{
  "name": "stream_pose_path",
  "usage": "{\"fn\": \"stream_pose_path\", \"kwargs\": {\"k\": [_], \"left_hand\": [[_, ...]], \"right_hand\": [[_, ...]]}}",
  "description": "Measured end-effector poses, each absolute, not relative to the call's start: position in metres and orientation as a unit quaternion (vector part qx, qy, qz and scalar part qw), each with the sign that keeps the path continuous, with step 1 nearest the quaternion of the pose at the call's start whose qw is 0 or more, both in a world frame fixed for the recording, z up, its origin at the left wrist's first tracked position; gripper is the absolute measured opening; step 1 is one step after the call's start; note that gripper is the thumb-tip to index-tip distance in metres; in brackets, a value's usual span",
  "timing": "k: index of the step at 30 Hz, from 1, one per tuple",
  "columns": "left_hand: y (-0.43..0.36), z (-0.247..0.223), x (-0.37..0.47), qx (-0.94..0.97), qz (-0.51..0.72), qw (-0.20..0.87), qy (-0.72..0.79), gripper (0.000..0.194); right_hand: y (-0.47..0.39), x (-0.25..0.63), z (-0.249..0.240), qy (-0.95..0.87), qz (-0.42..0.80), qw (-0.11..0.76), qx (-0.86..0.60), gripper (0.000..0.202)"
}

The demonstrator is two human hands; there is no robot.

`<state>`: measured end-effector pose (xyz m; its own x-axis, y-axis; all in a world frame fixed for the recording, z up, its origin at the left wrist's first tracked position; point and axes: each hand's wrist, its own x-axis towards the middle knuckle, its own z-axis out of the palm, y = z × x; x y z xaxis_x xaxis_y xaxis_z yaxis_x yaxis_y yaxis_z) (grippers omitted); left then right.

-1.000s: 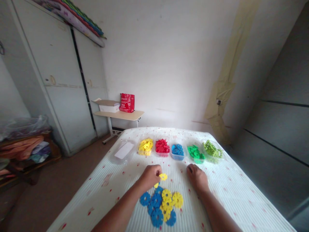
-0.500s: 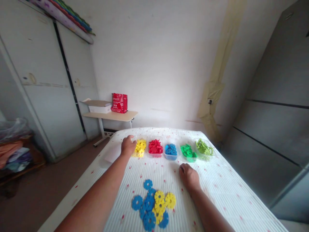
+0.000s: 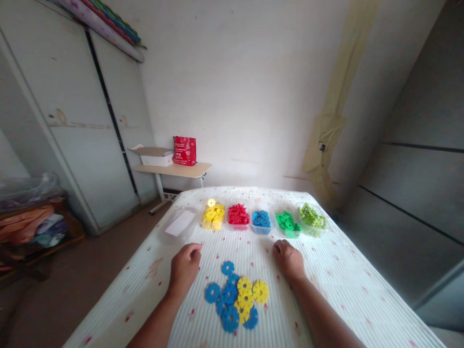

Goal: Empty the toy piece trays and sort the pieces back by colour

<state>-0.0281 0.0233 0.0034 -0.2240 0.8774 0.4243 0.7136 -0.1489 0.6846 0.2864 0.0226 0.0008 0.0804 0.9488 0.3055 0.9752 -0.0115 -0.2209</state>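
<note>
Between both hands, blue and yellow notched discs (image 3: 235,299) overlapping, left hand (image 3: 184,268) loosely curled, empty, right hand (image 3: 288,260) fisted, empty.

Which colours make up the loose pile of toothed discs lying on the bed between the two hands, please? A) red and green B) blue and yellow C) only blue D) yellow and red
B: the pile of discs between the left hand and right hand shows only blue and yellow pieces.

Both forearms were bare, no sleeves, watch or rings visible; the left hand (image 3: 183,267) and right hand (image 3: 289,259) wore no gloves.
</note>
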Motion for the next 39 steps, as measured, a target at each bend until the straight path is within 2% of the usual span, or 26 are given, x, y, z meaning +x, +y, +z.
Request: {"fn": "stream_pose_path", "kwargs": {"k": [12,39], "left_hand": [[0.0163,-0.0063,-0.0297,0.583,0.431,0.151,0.672,0.022],[0.0159,-0.0035,-0.0308,0.560,0.464,0.178,0.664,0.022]], "right_hand": [[0.0172,0.2837,0.0046,-0.676,-0.017,0.190,-0.711,0.020],[0.0191,0.2868,0.0000,-0.676,-0.001,0.219,-0.703,0.019]]}}
